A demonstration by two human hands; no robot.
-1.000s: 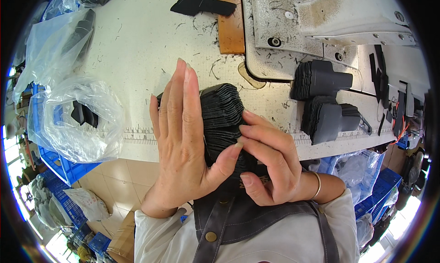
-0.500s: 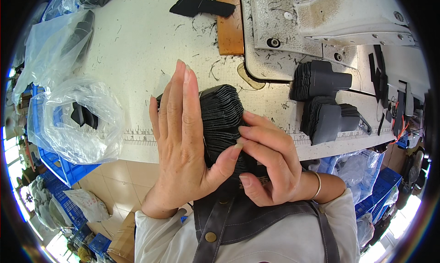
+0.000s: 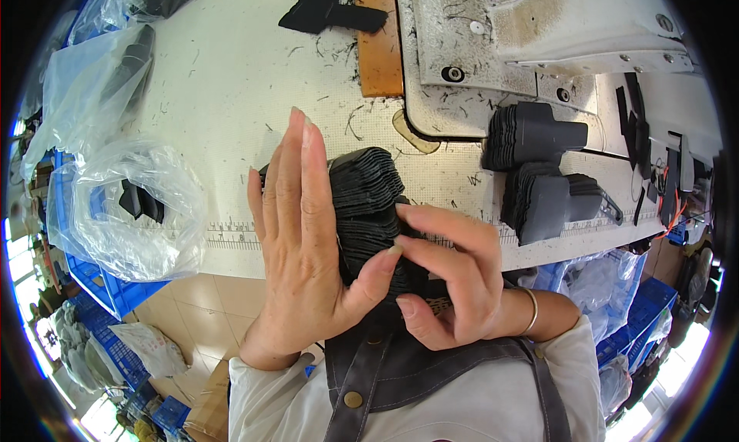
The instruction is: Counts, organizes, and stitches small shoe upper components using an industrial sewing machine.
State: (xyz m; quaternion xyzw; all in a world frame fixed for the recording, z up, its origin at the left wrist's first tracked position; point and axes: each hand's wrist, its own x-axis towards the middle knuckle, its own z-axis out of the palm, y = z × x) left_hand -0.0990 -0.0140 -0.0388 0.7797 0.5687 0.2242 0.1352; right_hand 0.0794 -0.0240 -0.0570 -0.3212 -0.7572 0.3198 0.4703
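A thick stack of black cut fabric pieces (image 3: 368,203) is held up close in front of me, over the near edge of the white worktable (image 3: 231,80). My left hand (image 3: 304,242) presses flat against the stack's left side, fingers straight and pointing away, thumb hooked under its lower edge. My right hand (image 3: 450,276) grips the stack from the right, fingers curled over its lower part and touching the left thumb. The lower part of the stack is hidden behind both hands.
Two more stacks of black pieces (image 3: 539,161) lie on the table at the right, beside a white sewing machine base (image 3: 493,49). A clear plastic bag with dark pieces (image 3: 138,211) hangs at the left edge. A wooden block (image 3: 379,38) and a loose black piece (image 3: 327,12) lie farther back. Blue crates (image 3: 115,296) stand below.
Both hands stay on the stack. My right fingers have shifted slightly along its lower edge; otherwise almost nothing has moved.
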